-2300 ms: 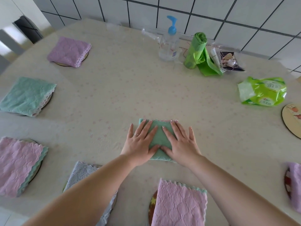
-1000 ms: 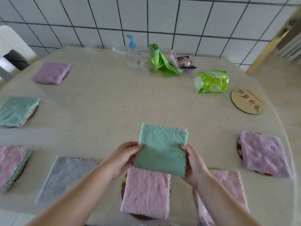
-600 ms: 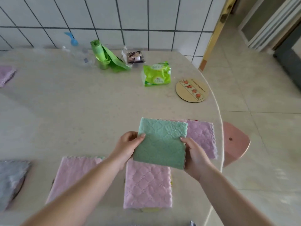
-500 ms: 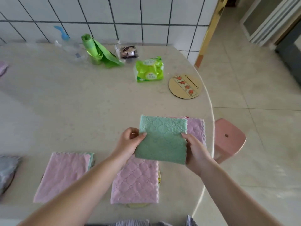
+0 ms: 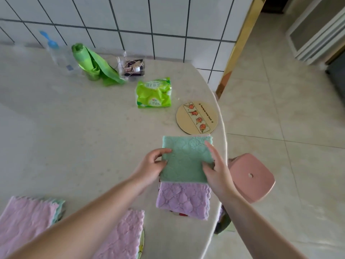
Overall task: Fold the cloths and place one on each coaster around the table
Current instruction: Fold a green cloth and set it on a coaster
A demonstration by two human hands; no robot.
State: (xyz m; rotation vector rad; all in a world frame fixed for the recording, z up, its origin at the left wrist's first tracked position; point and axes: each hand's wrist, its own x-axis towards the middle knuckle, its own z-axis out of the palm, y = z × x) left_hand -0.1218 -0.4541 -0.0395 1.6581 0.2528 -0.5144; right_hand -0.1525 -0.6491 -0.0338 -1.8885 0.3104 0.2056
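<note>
A folded green cloth (image 5: 183, 161) is held above the table between both hands. My left hand (image 5: 152, 166) pinches its left edge and my right hand (image 5: 216, 171) grips its right edge. Just beyond the cloth lies a bare round coaster (image 5: 197, 117) with a fruit print, near the table's right rim. Under the green cloth, a folded pink cloth (image 5: 183, 200) rests on another coaster. Two more folded pink cloths (image 5: 123, 238) (image 5: 26, 219) lie near the front edge.
At the back by the tiled wall stand a pump bottle (image 5: 56, 51), a green bag roll (image 5: 89, 62), a small dark packet (image 5: 133, 68) and a green wipes pack (image 5: 154, 93). A pink stool (image 5: 251, 177) sits beside the table's right edge (image 5: 223, 139).
The green cloth was lifted off the table middle and carried right toward the bare coaster. The view swung right, so the left-side cloths left the frame.
</note>
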